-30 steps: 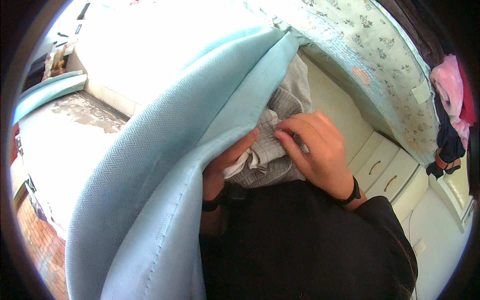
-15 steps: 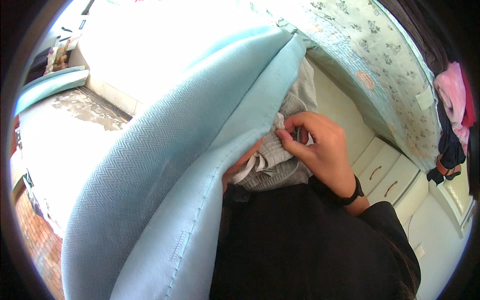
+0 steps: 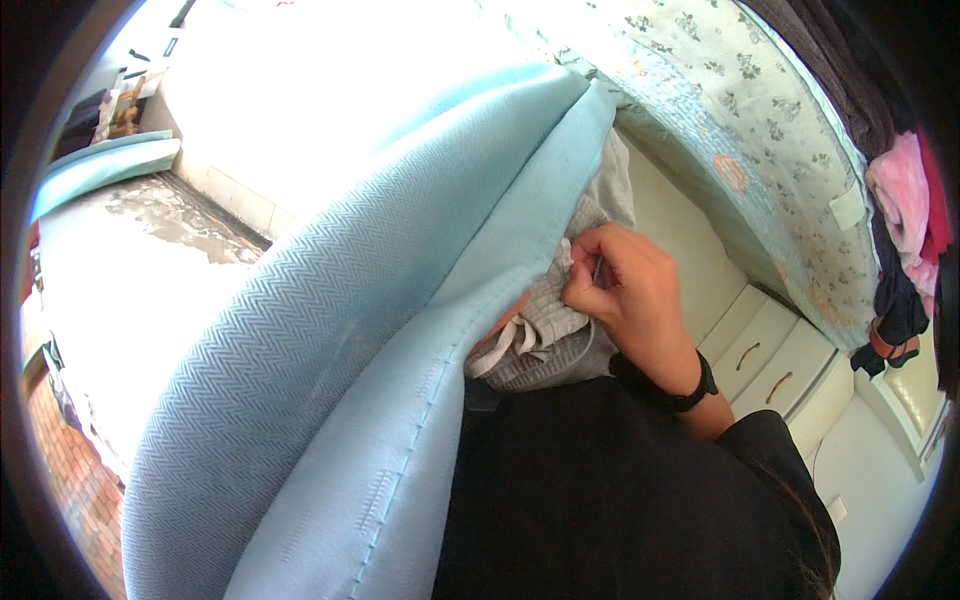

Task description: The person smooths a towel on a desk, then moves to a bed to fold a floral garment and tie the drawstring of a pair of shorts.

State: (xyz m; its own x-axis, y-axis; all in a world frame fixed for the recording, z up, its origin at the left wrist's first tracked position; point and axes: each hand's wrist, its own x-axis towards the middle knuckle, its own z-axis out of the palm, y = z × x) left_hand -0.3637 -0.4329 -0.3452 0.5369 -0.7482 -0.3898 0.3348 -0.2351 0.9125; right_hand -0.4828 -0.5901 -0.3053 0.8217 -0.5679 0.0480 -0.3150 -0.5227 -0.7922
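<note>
A ribbed grey garment (image 3: 553, 330) is bunched up in front of my black top, with a whitish band or cord (image 3: 508, 345) folded across it. My right hand (image 3: 632, 290), a black band on its wrist, pinches the garment's upper edge between thumb and fingers. Most of my left hand (image 3: 508, 318) is hidden behind a light blue curtain (image 3: 290, 310); only a sliver shows beside the grey cloth. The curtain hangs close in front of me, herringbone-woven on one face and smooth along its stitched hem.
Behind the garment hangs patterned pale green bedding (image 3: 745, 130). White drawers (image 3: 765, 370) with curved handles stand at the right, below hanging clothes (image 3: 900, 200). At the far left, another light blue cloth (image 3: 110, 170) lies near a stained ledge (image 3: 190, 225).
The curtain and garment have shifted slightly right in view. My right hand keeps its pinch, fingers drawn a little tighter. Less of my left hand shows past the curtain.
</note>
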